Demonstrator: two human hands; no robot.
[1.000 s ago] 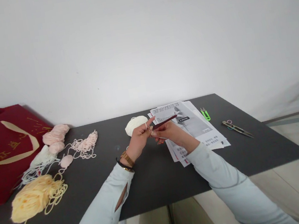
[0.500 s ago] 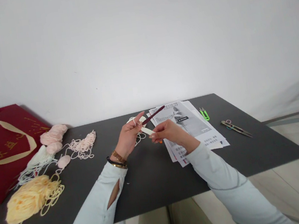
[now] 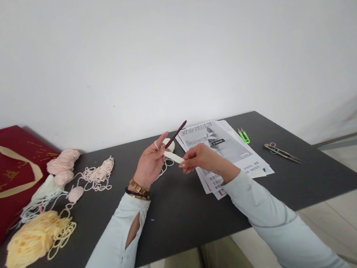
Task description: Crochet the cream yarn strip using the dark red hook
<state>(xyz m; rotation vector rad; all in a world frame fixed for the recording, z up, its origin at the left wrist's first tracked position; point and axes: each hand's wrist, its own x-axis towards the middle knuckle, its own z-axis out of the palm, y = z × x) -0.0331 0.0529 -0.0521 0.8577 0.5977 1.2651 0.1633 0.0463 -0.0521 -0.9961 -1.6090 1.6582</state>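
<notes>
Hook [image 3: 177,133]: a thin dark stick, raised above the middle of the table [image 3: 183,214] and slanting up and to the right.

- **Position:** Its lower end meets your left hand [image 3: 149,164] at the fingertips, touching the left end of a cream strip [image 3: 173,156].
- **Left grip:** Your fingers close where the hook and strip meet. I cannot tell whether they pinch one or both. Yarn [image 3: 157,145] loops over the forefinger.
- **Right grip:** Your right hand [image 3: 200,158] is closed, pinching the right end of the strip.
- **Handling, as judged:** The hook looks light, stiff and smooth, so it is likely to slip or roll. Hold it on the lower shaft, clear of the far tip. The yarn is soft and snags easily.
- **Nearby:** Papers [image 3: 231,148] lie to the right, with green snips [image 3: 243,136] beyond them.
</notes>
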